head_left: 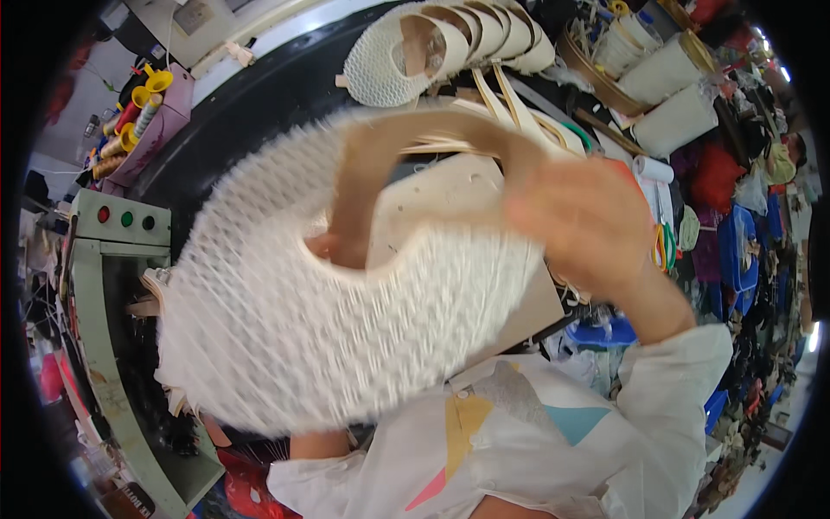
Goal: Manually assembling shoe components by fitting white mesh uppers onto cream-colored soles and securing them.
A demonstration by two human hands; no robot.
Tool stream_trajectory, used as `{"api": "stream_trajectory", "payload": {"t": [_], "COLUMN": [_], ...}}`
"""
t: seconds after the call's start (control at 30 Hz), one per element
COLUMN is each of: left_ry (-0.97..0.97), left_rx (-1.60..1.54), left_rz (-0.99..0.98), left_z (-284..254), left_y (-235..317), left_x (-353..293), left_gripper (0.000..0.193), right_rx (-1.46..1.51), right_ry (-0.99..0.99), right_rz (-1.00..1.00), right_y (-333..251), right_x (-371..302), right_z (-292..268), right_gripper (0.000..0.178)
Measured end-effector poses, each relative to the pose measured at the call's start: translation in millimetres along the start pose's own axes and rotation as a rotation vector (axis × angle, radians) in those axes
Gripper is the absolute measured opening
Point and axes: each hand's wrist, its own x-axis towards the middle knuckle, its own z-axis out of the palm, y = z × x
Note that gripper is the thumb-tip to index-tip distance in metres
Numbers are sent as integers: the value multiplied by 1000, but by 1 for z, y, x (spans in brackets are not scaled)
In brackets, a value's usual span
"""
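A white woven shoe upper (346, 346) with a tan lining (354, 190) round its opening fills the middle of the view, held up close and blurred by motion. My right hand (588, 225) grips its right end, where the lining band meets the woven part, with the fingers smeared. Behind the upper, most of my left hand (322, 245) is hidden; a fingertip shows through the opening at the inner edge, and the wrist comes out below. The left hand appears to hold the upper from underneath.
A row of similar white uppers (450, 48) lies at the far side of the black bench (268, 91). Thread spools (138, 112) stand in a pink box at the left, above a grey-green cabinet with buttons (121, 221). White rolls (674, 121) and a blue basket (739, 246) are at right.
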Motion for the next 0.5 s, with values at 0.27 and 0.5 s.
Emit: {"api": "stream_trajectory", "payload": {"t": [0.27,0.5], "left_ry": [169,156], "left_rx": [406,465], "left_rz": [-81,-86], "left_z": [-7,-10], "left_y": [-50,-39], "left_x": [1,-7], "left_gripper": [25,22], "right_rx": [-172,-453], "right_ry": [-293,-558], "right_rz": [-50,-125], "right_y": [184,182], "right_x": [-2,-13], "right_z": [140,143], "right_gripper": [14,34]}}
